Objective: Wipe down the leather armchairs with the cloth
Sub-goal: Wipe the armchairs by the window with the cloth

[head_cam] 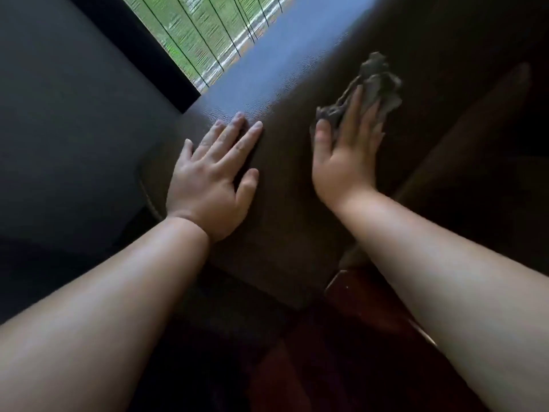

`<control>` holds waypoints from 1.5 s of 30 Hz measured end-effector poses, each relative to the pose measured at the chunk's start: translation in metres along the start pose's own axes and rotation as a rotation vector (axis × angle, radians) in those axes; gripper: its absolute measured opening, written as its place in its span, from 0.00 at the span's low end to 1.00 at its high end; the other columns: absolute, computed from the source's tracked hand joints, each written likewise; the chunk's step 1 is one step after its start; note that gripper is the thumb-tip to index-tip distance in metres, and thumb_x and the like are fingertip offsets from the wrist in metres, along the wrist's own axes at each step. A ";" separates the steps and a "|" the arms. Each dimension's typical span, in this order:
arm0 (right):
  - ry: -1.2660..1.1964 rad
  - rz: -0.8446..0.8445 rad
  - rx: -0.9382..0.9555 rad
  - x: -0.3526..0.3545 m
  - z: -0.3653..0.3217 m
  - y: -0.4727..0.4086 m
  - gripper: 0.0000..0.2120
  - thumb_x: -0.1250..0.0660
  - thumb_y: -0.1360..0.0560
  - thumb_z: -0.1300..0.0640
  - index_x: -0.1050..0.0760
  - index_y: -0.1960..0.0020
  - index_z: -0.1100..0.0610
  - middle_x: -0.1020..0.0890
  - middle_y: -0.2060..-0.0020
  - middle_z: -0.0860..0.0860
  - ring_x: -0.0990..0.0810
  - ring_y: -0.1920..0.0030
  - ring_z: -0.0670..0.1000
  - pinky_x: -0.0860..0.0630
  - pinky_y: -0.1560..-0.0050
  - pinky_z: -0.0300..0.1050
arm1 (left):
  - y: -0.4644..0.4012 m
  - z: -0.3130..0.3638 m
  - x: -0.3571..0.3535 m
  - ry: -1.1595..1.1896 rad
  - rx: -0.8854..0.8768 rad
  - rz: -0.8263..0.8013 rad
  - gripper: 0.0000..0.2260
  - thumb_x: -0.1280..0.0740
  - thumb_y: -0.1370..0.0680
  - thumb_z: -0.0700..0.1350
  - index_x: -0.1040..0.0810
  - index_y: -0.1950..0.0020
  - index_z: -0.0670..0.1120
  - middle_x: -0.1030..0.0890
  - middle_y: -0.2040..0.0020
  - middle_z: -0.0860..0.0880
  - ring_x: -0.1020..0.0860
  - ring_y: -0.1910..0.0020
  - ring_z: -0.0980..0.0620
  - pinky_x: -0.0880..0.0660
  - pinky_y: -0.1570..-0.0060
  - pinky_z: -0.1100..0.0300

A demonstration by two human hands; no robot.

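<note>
On the dark leather armchair's broad top point(285, 179), the right hand point(346, 156) presses the crumpled grey cloth point(377, 87) flat under straight fingers, cloth bunched ahead toward the far window point(208, 34), while the left hand point(208, 185) rests flat and empty just beside.

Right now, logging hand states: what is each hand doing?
Left hand: open, flat on the armchair.
Right hand: open, pressing the cloth.
</note>
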State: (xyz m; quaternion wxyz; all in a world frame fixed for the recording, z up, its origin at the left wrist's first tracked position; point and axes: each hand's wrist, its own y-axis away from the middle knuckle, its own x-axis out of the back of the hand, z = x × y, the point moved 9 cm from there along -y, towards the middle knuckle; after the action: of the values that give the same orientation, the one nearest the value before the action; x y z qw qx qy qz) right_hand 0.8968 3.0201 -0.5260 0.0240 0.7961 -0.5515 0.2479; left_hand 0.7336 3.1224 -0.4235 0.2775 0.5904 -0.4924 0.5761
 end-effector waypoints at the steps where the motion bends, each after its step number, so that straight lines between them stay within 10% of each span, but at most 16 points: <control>1: -0.078 0.046 -0.114 -0.001 0.003 -0.003 0.37 0.51 0.17 0.39 0.56 0.14 0.55 0.56 0.17 0.64 0.56 0.18 0.69 0.56 0.19 0.63 | -0.001 0.003 0.000 -0.025 -0.001 0.047 0.28 0.45 0.17 0.59 0.38 0.16 0.58 0.37 0.16 0.51 0.38 0.17 0.45 0.38 0.24 0.35; 9: 0.195 -0.283 0.281 -0.079 -0.032 0.200 0.43 0.49 0.19 0.39 0.71 0.18 0.56 0.51 0.17 0.63 0.55 0.18 0.66 0.56 0.19 0.63 | 0.003 0.003 0.001 -0.004 0.019 0.074 0.29 0.45 0.18 0.59 0.39 0.15 0.58 0.37 0.16 0.50 0.38 0.17 0.44 0.38 0.24 0.35; 15: -0.019 0.065 -0.421 -0.046 0.090 0.112 0.41 0.59 0.20 0.38 0.55 0.16 0.64 0.51 0.17 0.63 0.53 0.17 0.63 0.59 0.18 0.56 | 0.004 0.003 -0.002 -0.045 0.000 0.144 0.30 0.45 0.18 0.64 0.40 0.15 0.59 0.36 0.16 0.49 0.37 0.18 0.44 0.36 0.24 0.37; 20: 0.162 -0.684 -0.182 -0.121 0.052 0.276 0.43 0.76 0.28 0.26 0.88 0.32 0.57 0.81 0.27 0.55 0.72 0.20 0.61 0.72 0.21 0.57 | 0.004 0.006 0.000 -0.112 -0.006 0.150 0.30 0.45 0.18 0.63 0.39 0.15 0.57 0.35 0.17 0.47 0.35 0.19 0.42 0.33 0.25 0.38; 22: 0.229 -0.642 -0.199 -0.118 0.072 0.250 0.42 0.71 0.28 0.29 0.91 0.35 0.56 0.75 0.22 0.60 0.71 0.20 0.63 0.75 0.22 0.56 | 0.006 0.009 0.000 -0.157 -0.015 0.170 0.30 0.46 0.17 0.62 0.38 0.16 0.56 0.35 0.17 0.45 0.34 0.20 0.40 0.32 0.26 0.38; 26: 0.315 -0.330 -0.163 -0.081 0.130 0.170 0.41 0.61 0.22 0.34 0.76 0.22 0.57 0.59 0.17 0.63 0.62 0.18 0.61 0.69 0.20 0.58 | 0.011 0.013 -0.003 -0.186 -0.023 0.202 0.28 0.48 0.16 0.61 0.39 0.15 0.56 0.34 0.18 0.43 0.33 0.20 0.38 0.32 0.27 0.35; 33: 0.601 -0.629 -0.028 -0.091 0.134 0.234 0.43 0.57 0.17 0.36 0.84 0.28 0.62 0.62 0.19 0.65 0.63 0.18 0.66 0.63 0.18 0.62 | 0.012 0.011 0.000 -0.230 -0.015 0.203 0.29 0.50 0.15 0.62 0.40 0.15 0.56 0.34 0.18 0.42 0.34 0.20 0.39 0.31 0.28 0.35; 39: 0.608 -0.253 -0.217 -0.013 0.173 0.086 0.39 0.52 0.16 0.39 0.54 0.16 0.65 0.49 0.17 0.65 0.55 0.18 0.67 0.52 0.19 0.66 | 0.011 0.013 -0.002 -0.243 -0.032 0.233 0.29 0.49 0.15 0.62 0.41 0.15 0.56 0.34 0.18 0.44 0.33 0.22 0.40 0.30 0.29 0.37; 45: 0.642 -0.808 0.161 -0.028 0.145 0.206 0.34 0.57 0.14 0.40 0.59 0.15 0.57 0.61 0.16 0.56 0.71 0.19 0.60 0.66 0.19 0.59 | 0.018 0.019 0.001 -0.157 0.141 0.207 0.28 0.43 0.17 0.57 0.37 0.16 0.54 0.35 0.18 0.43 0.35 0.20 0.39 0.36 0.25 0.34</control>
State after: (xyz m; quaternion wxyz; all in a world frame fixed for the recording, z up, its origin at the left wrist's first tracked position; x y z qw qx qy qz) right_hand 0.7591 2.9192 -0.7130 0.2245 0.8286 -0.1442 0.4922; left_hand 0.7253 3.0985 -0.4301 0.1351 0.5977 -0.5293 0.5868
